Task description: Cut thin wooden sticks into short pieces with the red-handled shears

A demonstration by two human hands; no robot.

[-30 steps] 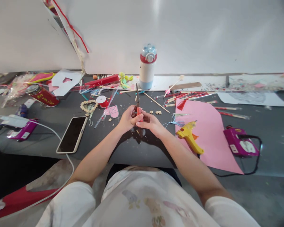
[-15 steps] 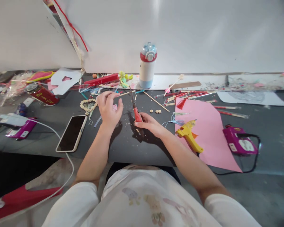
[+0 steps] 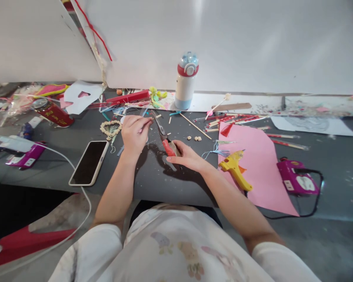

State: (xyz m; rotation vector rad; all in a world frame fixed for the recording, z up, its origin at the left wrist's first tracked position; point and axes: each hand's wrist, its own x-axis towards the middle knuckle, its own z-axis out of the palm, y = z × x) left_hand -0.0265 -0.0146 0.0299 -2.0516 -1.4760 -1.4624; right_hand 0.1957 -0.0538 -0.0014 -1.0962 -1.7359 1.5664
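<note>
My right hand [image 3: 186, 156] is wrapped around the red handles of a pair of long-nosed pliers [image 3: 165, 141]. Their dark metal jaws point away from me and a little to the left. Close to the jaw tips, my left hand [image 3: 134, 133] has thumb and fingers pinched together; whatever lies between them is too small to make out. Short wooden bits and pale crumbs are scattered on the dark table [image 3: 153, 184] around the pliers. A heart-shaped beige braided ring [image 3: 105, 133] with a tassel lies left of my left hand.
A white phone [image 3: 90, 162] lies at the left, near a red can [image 3: 53, 112]. Behind my hands stands a bottle [image 3: 186, 84]. On the right, a yellow glue gun [image 3: 237, 168] rests on pink paper [image 3: 261, 156], beside a purple power strip [image 3: 298, 176] with a black cord.
The fingers of my left hand have gone from spread to pinched, near the pliers' tips. The pliers have tilted further left in my right hand. The view has shifted slightly.
</note>
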